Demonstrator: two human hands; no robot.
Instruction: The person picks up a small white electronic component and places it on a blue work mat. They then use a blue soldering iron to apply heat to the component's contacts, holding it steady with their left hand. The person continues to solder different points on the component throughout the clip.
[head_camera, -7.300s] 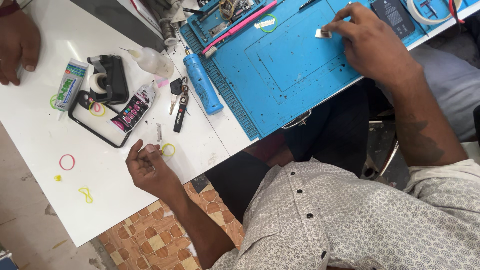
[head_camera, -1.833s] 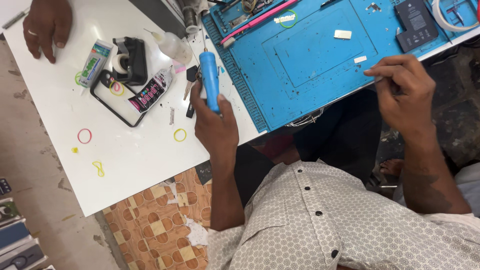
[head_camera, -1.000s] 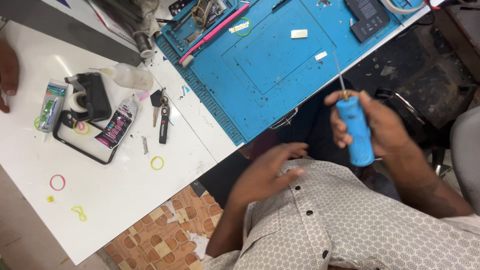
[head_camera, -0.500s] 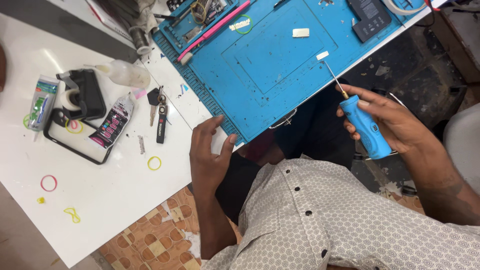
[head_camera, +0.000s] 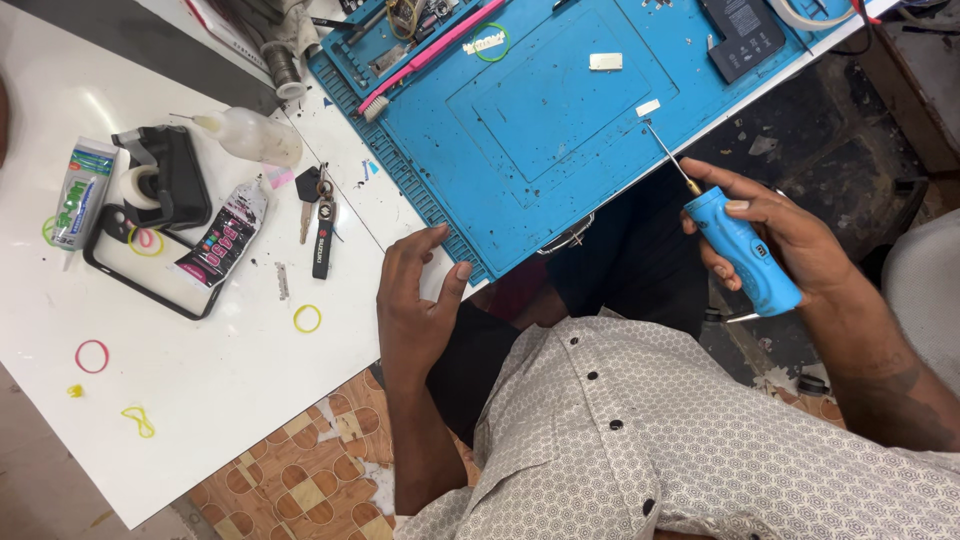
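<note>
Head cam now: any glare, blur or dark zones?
Head view: sharp, no motion blur on the right hand or blue screwdriver; white table bright, slightly washed out near the top left; floor beyond the blue mat falls into dark shadow.

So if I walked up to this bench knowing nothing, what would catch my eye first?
Probably the big blue work mat filling the top of the view, strewn with small parts. Next, the right hand at the mat's near edge, wrapped around a blue screwdriver whose thin tip points at the mat. The left hand rests on the white table, among scattered coloured rubber bands.
</note>
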